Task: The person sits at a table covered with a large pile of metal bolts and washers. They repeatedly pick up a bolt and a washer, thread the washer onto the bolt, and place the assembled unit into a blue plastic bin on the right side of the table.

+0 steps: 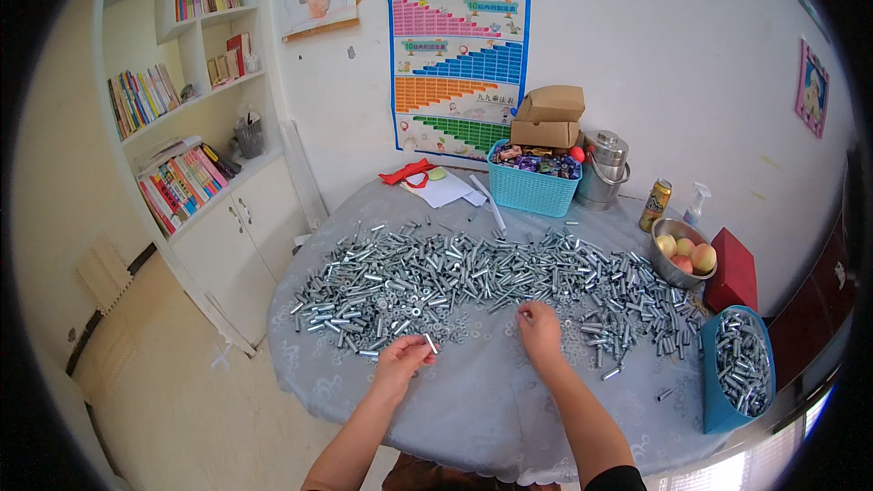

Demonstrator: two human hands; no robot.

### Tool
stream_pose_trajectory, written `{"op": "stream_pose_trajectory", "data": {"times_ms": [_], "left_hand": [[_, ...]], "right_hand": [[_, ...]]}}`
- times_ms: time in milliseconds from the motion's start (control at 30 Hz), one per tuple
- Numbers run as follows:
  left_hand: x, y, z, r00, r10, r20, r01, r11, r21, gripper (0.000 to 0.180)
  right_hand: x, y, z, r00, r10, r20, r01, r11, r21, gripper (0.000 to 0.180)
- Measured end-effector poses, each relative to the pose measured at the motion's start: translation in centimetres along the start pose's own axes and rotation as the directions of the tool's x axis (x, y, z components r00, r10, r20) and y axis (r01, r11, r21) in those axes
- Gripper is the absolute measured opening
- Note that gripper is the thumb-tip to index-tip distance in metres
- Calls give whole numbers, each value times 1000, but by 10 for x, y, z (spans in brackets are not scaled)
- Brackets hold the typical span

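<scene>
My left hand [403, 365] is closed, pinching a short silver metal tube [430, 344] between thumb and fingertips, over the near edge of the pile. To its right, my right hand [540, 330] has its fingers drawn together at the pile's near edge. Whatever small piece may be in its fingertips is too small to make out. A wide heap of silver metal tubes and bolts [473, 264] spreads across the grey tablecloth [473, 409]. Small washers [400, 305] lie among them, thickest beyond my left hand.
A blue bin [714, 391] of metal parts stands at the right edge. Behind it are a red box [733, 273], a steel bowl [665, 270] of fruit, a can [655, 204] and a spray bottle [697, 205]. A turquoise basket [532, 193] and metal canister [602, 173] stand at the back.
</scene>
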State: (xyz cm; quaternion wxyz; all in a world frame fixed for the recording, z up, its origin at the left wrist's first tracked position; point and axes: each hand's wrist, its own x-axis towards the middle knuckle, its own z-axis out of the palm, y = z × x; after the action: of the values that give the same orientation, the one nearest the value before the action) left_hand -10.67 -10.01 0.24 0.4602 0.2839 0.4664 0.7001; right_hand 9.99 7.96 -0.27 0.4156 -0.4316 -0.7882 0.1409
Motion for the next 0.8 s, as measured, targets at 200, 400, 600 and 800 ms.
{"op": "stream_pose_trajectory", "data": {"times_ms": [200, 400, 600, 800], "left_hand": [[5, -12, 27, 990, -17, 140, 15, 1000, 13, 21], [3, -30, 55, 940, 277, 200, -342, 783, 520, 18], [-5, -23, 65, 894, 351, 278, -447, 667, 596, 19], [-6, -38, 69, 917, 320, 238, -399, 736, 547, 21]], "right_hand": [[-25, -28, -36, 952, 259, 160, -304, 769, 563, 12], [-43, -43, -41, 990, 95, 101, -136, 807, 575, 11], [-43, -56, -51, 985, -123, 119, 66, 915, 399, 11], [-50, -60, -42, 947, -306, 97, 257, 904, 341, 16]]}}
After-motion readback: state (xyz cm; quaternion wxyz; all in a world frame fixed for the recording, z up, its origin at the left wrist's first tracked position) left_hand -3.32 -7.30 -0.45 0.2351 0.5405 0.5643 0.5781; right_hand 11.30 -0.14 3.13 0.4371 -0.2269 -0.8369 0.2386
